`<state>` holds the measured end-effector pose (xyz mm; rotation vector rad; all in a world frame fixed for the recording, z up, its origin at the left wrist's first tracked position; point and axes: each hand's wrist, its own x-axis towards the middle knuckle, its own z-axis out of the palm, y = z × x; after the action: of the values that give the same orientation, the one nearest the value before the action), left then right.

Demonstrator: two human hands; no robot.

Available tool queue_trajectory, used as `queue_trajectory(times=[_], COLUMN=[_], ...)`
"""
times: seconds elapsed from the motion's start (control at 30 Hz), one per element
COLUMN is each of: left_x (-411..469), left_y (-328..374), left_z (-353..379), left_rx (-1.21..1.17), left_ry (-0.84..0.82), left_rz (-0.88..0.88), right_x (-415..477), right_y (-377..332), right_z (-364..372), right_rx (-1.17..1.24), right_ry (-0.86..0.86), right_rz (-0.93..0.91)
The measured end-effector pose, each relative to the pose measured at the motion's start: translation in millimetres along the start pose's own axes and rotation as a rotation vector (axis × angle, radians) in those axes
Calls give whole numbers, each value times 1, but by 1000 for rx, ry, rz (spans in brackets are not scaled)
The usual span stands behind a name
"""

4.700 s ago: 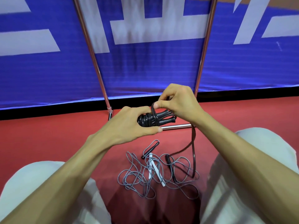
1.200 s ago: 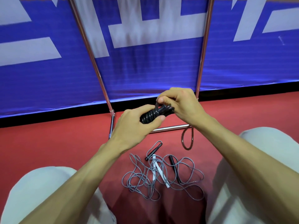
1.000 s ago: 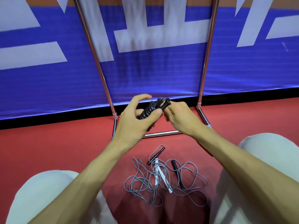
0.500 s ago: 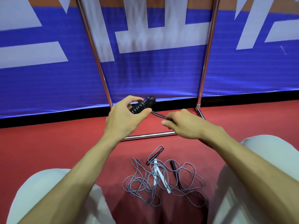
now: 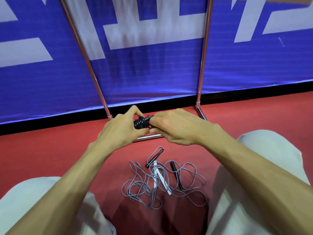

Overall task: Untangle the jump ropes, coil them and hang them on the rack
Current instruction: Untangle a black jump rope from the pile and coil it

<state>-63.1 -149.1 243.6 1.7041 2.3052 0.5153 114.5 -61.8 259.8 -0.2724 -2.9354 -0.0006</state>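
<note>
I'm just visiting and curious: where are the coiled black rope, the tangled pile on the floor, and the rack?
coiled black rope (image 5: 141, 123), head view, on its wound coils.
tangled pile (image 5: 162, 178), head view, on a white handle in it.
rack (image 5: 202, 65), head view, on its right upright pole.

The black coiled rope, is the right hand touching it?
Touching. The head view shows the right hand pinching one end of the black coiled rope, while the left hand grips its other side.

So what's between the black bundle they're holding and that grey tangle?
The rack's chrome base bar, then bare red floor, seen from the head view.
</note>
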Motion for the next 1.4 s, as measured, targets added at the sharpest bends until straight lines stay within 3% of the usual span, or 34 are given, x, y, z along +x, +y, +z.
queue_trajectory(times=[0.1,0.2,0.3,0.5,0.67,0.83,1.0,1.2,1.4], left_x=[-7,-13,-17,-26,-30,-28,-27,-19,-14], left_y=[2,3,5,20,24,19,21,13,14], left_z=[-1,-4,-4,-9,-17,-22,-22,-7,-3], left_rx=[71,123,6,-324,-524,-700,-904,-760,-642], left_ry=[-140,-171,-170,-119,-48,16,30,141,173], left_rz=[67,127,146,171,210,149,84,-7,-70], right_x=[2,7,12,14,13,15,19,18,13], right_y=[-1,1,4,9,16,15,1,-15,-14], right_z=[1,3,7,10,10,18,21,11,12], right_rx=[-13,38,138,384,282,159,486,449,379], right_ry=[130,274,398,455,235,105,-8,-195,-154], right_rz=[-47,35,134,281,472,403,376,430,353])
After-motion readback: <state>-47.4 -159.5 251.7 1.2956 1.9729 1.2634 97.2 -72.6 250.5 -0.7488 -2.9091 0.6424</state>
